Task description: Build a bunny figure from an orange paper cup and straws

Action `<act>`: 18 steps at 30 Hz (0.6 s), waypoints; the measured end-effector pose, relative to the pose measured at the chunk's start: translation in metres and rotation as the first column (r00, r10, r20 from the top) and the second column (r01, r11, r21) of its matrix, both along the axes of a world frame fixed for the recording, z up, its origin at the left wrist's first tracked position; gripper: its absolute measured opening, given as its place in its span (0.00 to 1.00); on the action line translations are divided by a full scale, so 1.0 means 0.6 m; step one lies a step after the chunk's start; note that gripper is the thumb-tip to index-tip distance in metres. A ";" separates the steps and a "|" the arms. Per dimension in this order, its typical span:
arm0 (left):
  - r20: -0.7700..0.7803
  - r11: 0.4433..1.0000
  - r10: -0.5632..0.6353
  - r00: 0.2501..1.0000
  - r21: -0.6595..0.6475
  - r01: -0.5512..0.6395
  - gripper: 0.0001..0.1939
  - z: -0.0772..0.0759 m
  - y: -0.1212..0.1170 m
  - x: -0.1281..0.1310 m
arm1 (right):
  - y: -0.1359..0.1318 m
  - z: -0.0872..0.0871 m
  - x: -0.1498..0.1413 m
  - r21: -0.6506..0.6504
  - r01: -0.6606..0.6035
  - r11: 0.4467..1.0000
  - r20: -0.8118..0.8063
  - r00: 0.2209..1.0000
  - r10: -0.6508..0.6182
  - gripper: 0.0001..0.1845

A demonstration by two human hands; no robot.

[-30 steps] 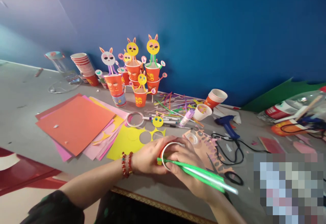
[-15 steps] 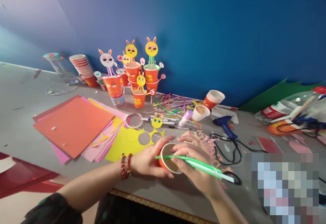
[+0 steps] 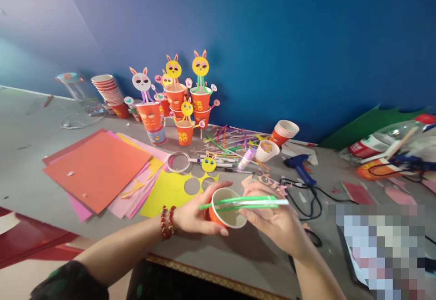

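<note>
My left hand [image 3: 197, 213] is wrapped round an orange-red paper cup [image 3: 218, 218], tilted so its white inside faces me. A bundle of green straws [image 3: 252, 200], with a whitish one among them, lies across the mouth. A thin green end pokes out past the cup's left side. At the right rim, my right hand [image 3: 272, 222] has its thumb and fingers closed about the straws; the exact grip is partly hidden. Beyond my hands lies a yellow sheet [image 3: 166, 195] with round holes, and a yellow rabbit face [image 3: 209, 163] rests on pens.
Finished rabbit cups [image 3: 185, 132] stand at the back near the blue wall. Orange paper sheets [image 3: 98, 168] lie left. Loose straws [image 3: 235, 141], a glue stick [image 3: 247, 159], a white cup of scraps [image 3: 267, 152] and a blue glue gun [image 3: 301, 168] with its cord are further right.
The cup has tipped further open toward me. The straws have swung from slanting down-right to nearly level, and my right hand has shifted back toward the right rim. My left hand keeps its hold.
</note>
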State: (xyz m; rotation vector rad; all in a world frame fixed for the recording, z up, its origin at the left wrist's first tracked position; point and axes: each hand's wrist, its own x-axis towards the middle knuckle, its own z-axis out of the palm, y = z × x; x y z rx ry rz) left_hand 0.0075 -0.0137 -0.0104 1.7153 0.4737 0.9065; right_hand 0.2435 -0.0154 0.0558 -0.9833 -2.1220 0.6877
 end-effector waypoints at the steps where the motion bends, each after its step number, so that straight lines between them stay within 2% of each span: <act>1: -0.019 1.000 0.003 1.000 0.026 -0.003 0.50 0.003 0.000 0.000 | -0.001 0.000 0.000 -0.017 0.016 1.000 -0.012 1.000 -0.017 0.05; 3: -0.047 0.999 -0.018 0.999 0.048 0.020 0.50 0.006 0.000 0.001 | -0.005 -0.002 -0.003 -0.036 0.047 0.998 -0.055 0.997 -0.048 0.06; 6: -0.012 0.995 -0.100 0.995 0.031 0.100 0.50 0.008 0.001 0.004 | -0.012 -0.009 -0.005 -0.081 0.074 0.994 -0.117 0.990 -0.083 0.04; 11: 0.039 0.988 -0.155 0.987 0.013 0.154 0.51 0.007 0.003 0.009 | -0.017 -0.021 -0.002 -0.311 -0.022 0.950 -0.214 0.976 -0.047 0.06; 15: 0.050 0.990 -0.139 0.989 -0.011 0.139 0.51 0.005 0.001 0.010 | -0.014 -0.027 0.001 -0.266 0.064 0.962 -0.183 0.976 -0.115 0.04; 18: 0.082 0.987 -0.161 0.984 -0.016 0.162 0.49 0.002 0.001 0.012 | -0.013 -0.032 0.002 -0.282 0.055 0.958 -0.199 0.973 -0.115 0.05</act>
